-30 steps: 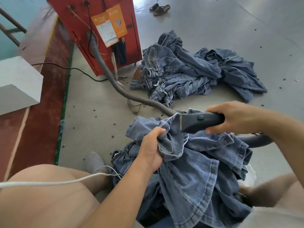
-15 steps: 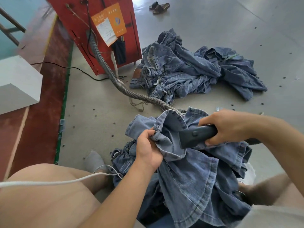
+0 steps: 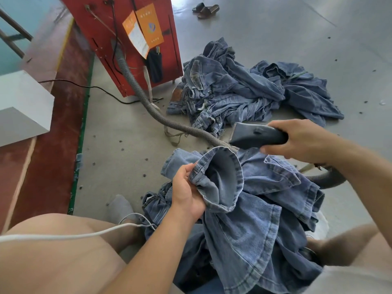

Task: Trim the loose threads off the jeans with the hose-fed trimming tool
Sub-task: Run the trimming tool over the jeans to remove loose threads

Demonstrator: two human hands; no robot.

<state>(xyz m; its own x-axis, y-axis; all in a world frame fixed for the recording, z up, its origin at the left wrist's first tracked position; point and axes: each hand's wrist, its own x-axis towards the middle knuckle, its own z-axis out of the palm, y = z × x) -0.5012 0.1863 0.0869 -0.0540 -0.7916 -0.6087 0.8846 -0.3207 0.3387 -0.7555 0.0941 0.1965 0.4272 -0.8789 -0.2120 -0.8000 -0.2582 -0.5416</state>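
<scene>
So the jeans (image 3: 250,209) are bunched up in the person's lap, and the left hand (image 3: 186,187) is pinching the hem of one leg, holding the cuff open like a mouth. The right hand (image 3: 301,139) is wrapped round the dark trimming tool (image 3: 256,135), which sits above the cuff and clear of the cloth, cutter end pointing left.

What could go wrong, as I see it: the left fingers sit right on the hem, so if the tool comes down along that edge it could catch them. The denim is slack past the pinch too, so a loose fold could get pulled into the head instead of just a thread. And the ribbed hose (image 3: 148,107) trails across the floor from the red machine (image 3: 127,39) and passes behind the jeans, so it could drag on the tool mid-stroke.

Hard to make out: I can't spot any actual loose threads at this size. The blade face points away from the camera. Where the hose joins the tool is hidden behind the right arm. There's another denim pile (image 3: 244,92) on the floor, no clue if those are done.
</scene>
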